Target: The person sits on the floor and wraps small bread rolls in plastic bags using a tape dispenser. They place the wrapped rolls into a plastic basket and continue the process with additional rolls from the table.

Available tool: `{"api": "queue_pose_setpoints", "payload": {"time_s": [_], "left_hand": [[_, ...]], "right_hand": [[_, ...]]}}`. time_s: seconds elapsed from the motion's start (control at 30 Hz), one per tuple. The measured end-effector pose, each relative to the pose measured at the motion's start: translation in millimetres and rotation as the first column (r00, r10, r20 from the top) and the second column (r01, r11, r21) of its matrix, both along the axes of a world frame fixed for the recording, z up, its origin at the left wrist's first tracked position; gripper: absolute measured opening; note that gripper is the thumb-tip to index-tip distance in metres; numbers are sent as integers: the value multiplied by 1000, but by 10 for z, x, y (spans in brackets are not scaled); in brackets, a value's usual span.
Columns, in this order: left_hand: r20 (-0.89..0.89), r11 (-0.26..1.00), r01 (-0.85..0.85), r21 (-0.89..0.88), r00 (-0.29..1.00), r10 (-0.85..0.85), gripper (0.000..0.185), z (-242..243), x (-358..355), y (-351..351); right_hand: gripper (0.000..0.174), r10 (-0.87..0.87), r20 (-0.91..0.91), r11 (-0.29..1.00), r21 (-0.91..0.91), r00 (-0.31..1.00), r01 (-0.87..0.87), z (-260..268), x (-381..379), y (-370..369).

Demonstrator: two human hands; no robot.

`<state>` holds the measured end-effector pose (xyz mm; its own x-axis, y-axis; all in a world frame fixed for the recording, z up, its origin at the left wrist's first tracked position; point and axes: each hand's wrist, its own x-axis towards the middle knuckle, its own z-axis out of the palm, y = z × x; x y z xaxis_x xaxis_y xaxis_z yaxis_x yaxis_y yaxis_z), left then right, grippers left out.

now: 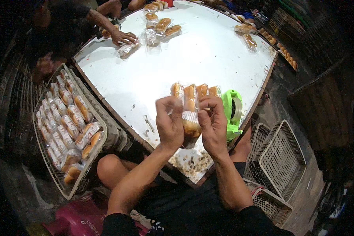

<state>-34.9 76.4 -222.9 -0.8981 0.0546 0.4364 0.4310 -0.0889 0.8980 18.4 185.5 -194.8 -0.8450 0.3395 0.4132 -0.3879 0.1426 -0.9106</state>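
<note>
Both my hands hold a bread roll in a clear plastic bag (191,127), with a white pleated paper liner around the roll, over the near part of the white table. My left hand (170,122) pinches the bag from the left. My right hand (213,125) grips its right side, thumb and finger bent together. Several bagged long rolls (202,89) lie side by side just beyond my hands, partly hidden by them. A bright green tape dispenser (229,136) with a roll of clear tape stands right beside my right hand.
A plastic crate of wrapped rolls (103,124) stands at the left, and perforated plastic crates (283,159) at the right. Across the white tabletop (118,88), a co-worker's hand (122,37) touches a bagged roll (128,49). More bagged rolls (162,25) lie at the far side.
</note>
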Motion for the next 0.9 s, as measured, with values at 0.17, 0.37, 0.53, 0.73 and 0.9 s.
{"api": "queue_pose_setpoints", "payload": {"time_s": [0.17, 0.37, 0.53, 0.73, 0.9], "left_hand": [[143, 995, -97, 22, 985, 93, 20, 158, 14, -45], [220, 992, -34, 122, 975, 6, 22, 294, -35, -128], [246, 998, -46, -47, 968, 56, 18, 186, -110, -119], [-75, 965, 11, -260, 997, -32, 33, 271, 177, -130], [433, 986, 71, 148, 892, -129, 26, 346, 135, -49]], "right_hand": [[11, -164, 46, 967, -188, 985, 170, -152, -144, 6], [13, -47, -110, 940, -342, 993, 6, 69, -170, -226], [16, 14, -125, 927, -370, 992, -59, 116, -177, -241], [18, -103, -51, 969, -232, 993, 88, 122, -171, -193], [41, -262, -122, 928, 240, 957, 285, 81, -29, -324]]}}
